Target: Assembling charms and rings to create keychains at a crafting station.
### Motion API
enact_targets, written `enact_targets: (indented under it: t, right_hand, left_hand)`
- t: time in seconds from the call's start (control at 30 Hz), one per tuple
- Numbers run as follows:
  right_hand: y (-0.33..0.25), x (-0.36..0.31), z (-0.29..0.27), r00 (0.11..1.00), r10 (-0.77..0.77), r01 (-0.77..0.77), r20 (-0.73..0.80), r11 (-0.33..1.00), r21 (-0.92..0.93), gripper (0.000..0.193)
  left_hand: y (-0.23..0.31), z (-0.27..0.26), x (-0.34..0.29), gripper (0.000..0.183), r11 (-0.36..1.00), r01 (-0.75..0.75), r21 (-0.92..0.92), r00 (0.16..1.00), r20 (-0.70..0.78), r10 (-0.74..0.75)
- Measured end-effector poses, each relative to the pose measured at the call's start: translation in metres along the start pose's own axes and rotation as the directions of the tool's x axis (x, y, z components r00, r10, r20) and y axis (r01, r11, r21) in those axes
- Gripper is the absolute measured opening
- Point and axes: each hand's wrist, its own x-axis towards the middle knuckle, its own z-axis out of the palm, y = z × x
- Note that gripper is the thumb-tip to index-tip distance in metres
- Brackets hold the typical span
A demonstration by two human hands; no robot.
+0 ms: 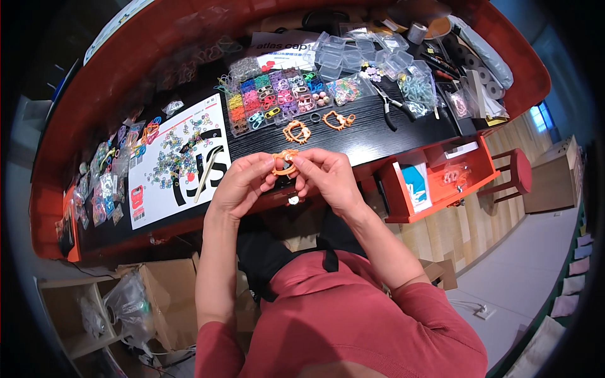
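Close to the table's front edge, my left hand [247,181] and my right hand [329,179] pinch a small orange ring-shaped piece [285,170] between them. Its lower curve shows as a band; my fingertips cover its sides, and a small pale detail sits at its top. Just beyond lie two similar orange pieces, one a rounded frame with little bumps [295,131], the other a loop with a small figure on it [339,120]. A small dark ring [316,117] rests between them. Below my fingers hangs a small white charm [293,200]; what it hangs from is unclear.
A compartment box [238,129] of colourful clips and beads stands behind. White paper [142,162] with scattered small rings and tweezers [207,174] lies left. Right are pliers [392,108], clear cases [340,60], bags and an open red drawer [394,211].
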Motion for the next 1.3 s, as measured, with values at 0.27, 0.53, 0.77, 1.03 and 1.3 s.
enact_targets:
  t: [0.27,0.53,0.77,1.03,1.3]
  right_hand:
    - [-0.024,0.001,-0.034,0.912,-0.385,0.247,-0.140,0.789,-0.562,0.018]
    - [-0.041,0.031,-0.061,0.712,-0.697,0.179,0.085,0.063,-0.982,0.034]
    - [-0.033,0.038,-0.066,0.704,-0.696,0.200,0.142,0.002,-0.980,0.025]
    - [-0.052,0.039,-0.067,0.830,-0.539,0.219,0.145,0.076,-0.973,0.030]
    - [-0.056,0.031,-0.047,0.892,-0.418,0.384,0.170,0.503,-0.774,0.039]
  left_hand:
    - [-0.005,-0.003,-0.001,0.017,0.998,-0.035,-0.058,0.999,-0.022,0.034]
    - [0.001,0.008,0.000,0.016,0.993,0.035,0.109,0.997,-0.068,-0.028]
    - [0.005,-0.004,0.002,0.015,0.997,0.070,-0.025,0.997,-0.009,-0.070]
    - [0.005,-0.003,0.003,0.015,0.988,0.050,-0.147,0.999,-0.001,-0.051]
    - [0.003,0.003,0.003,0.017,0.994,0.036,-0.107,0.996,-0.079,-0.045]
